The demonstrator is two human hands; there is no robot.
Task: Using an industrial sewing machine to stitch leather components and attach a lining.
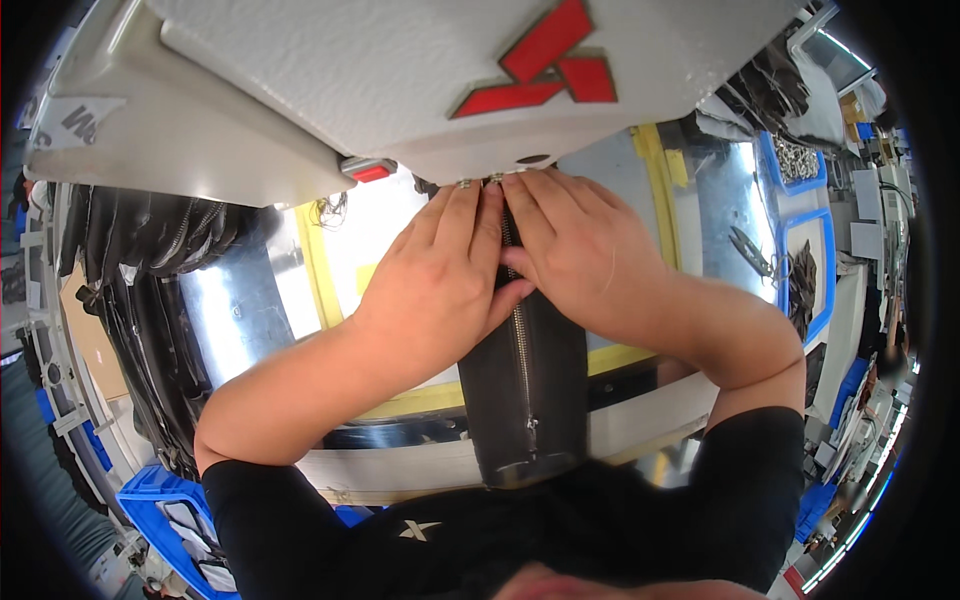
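Observation:
A long black fabric piece with a metal zipper down its middle runs from under the sewing machine toward my body. The zipper's pull lies near the close end. My left hand rests on the left side of the piece, fingers stretched forward under the machine's head. On the right side my right hand lies flat in the same way. Both thumbs point inward over the zipper and nearly meet. The machine's head hides the needle area and what lies just past my fingertips.
Black pieces, some with zippers, are piled at the left. At the right are snips and two blue trays, one with metal parts, one with dark pieces. Yellow tape edges the worktop. A blue bin stands lower left.

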